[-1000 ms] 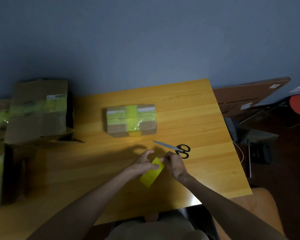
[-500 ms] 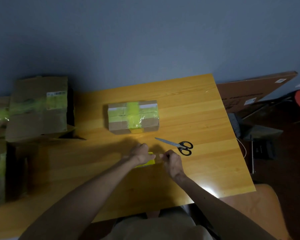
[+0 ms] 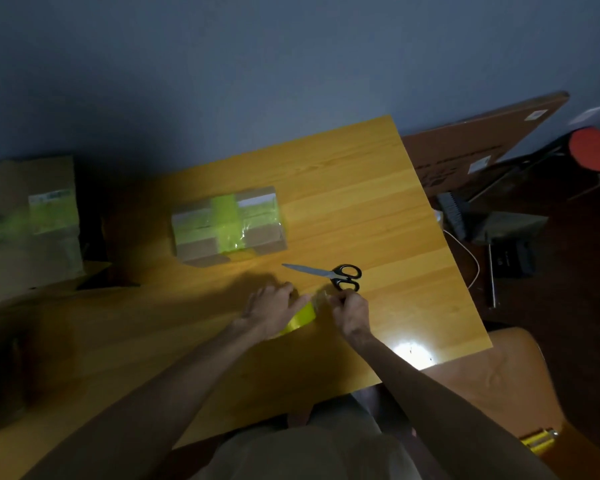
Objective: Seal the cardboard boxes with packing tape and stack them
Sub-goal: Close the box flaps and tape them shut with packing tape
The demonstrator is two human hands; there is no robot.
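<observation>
A small cardboard box (image 3: 257, 237) crossed with yellow-green tape lies on the wooden table (image 3: 378, 202). Just in front of it, my left hand (image 3: 271, 311) holds a roll of yellow tape (image 3: 300, 318), mostly hidden under the palm. My right hand (image 3: 350, 311) pinches the tape's loose end beside the roll. Black-handled scissors (image 3: 329, 273) lie shut between my hands and the box.
Larger taped cardboard boxes (image 3: 32, 223) are piled at the left end of the table. Right of the table stand a flat brown carton (image 3: 482, 147), a brush and dustpan (image 3: 475, 223) and a red stool (image 3: 593, 148). A chair seat (image 3: 499, 382) is at lower right.
The tape first hung as a visible yellow piece between my hands, then dropped mostly under my left hand. Both hands stayed close together in front of the scissors. The view shifted slightly.
</observation>
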